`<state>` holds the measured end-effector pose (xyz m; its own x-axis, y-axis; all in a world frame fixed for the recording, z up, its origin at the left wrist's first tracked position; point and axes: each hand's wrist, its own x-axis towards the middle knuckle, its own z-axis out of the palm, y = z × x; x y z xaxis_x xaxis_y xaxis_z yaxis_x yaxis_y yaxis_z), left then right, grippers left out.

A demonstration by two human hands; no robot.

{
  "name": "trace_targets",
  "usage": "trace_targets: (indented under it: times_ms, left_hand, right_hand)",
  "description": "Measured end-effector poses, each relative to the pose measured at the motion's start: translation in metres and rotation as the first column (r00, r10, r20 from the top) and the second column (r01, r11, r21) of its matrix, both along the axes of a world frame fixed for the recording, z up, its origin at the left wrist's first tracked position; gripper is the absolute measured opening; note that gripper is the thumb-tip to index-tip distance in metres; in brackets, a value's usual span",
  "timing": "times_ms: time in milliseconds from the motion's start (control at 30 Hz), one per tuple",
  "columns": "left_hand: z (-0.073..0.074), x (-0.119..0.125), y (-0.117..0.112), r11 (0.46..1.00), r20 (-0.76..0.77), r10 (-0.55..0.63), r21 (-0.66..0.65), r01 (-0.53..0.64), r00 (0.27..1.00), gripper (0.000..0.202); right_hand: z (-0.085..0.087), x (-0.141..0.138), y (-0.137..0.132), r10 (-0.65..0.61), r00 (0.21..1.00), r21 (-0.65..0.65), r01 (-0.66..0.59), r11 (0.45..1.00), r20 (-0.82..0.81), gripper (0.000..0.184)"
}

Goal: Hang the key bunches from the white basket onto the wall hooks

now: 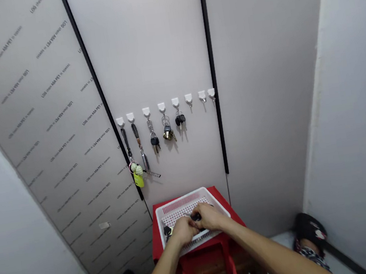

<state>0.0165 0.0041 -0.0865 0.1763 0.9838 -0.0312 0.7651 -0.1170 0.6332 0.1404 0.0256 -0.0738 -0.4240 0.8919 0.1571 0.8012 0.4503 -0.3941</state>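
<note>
Both hands are inside a white plastic basket (208, 194) with slotted sides, on a red cover. My right hand (209, 216) is closed around a black-headed key (196, 217), partly hidden by the fingers. My left hand (185, 231) meets it fingertip to fingertip, pinched closed at the same spot; what it grips is hidden. More dark keys (167, 231) lie at the basket's left end, beside my left hand. Under the hands, other contents of the basket are mostly covered.
White hooks (161, 107) run in a row across the wall panel. From the left ones hang key bunches (168, 132), straps (135, 132) and a yellow-green tag (138, 179). The basket's red-covered stand (236, 215) touches the wall. My feet in black slippers (310, 228) flank it.
</note>
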Motion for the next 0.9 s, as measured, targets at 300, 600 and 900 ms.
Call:
trace_targets:
  times_ms: [300, 600, 900]
  left_hand:
    - [-0.004, 0.001, 0.0, 0.999, 0.073, 0.039, -0.014, -0.039, 0.997, 0.017]
    - [0.004, -0.005, 0.001, 0.987, 0.245, 0.102, 0.095, -0.128, 0.964, 0.016]
    - [0.004, -0.013, 0.0, 0.952, 0.585, 0.214, 0.053, -0.3, 0.782, 0.011]
  right_hand:
    - [0.0, 0.0, -0.001, -0.063, 0.992, -0.02, 0.061, 0.998, -0.108, 0.022]
    - [0.007, 0.001, -0.008, 0.126, 0.991, 0.058, -0.123, 0.991, -0.048, 0.026]
    - [0.008, 0.0, -0.009, 0.22, 0.975, 0.06, -0.22, 0.974, 0.013, 0.024]
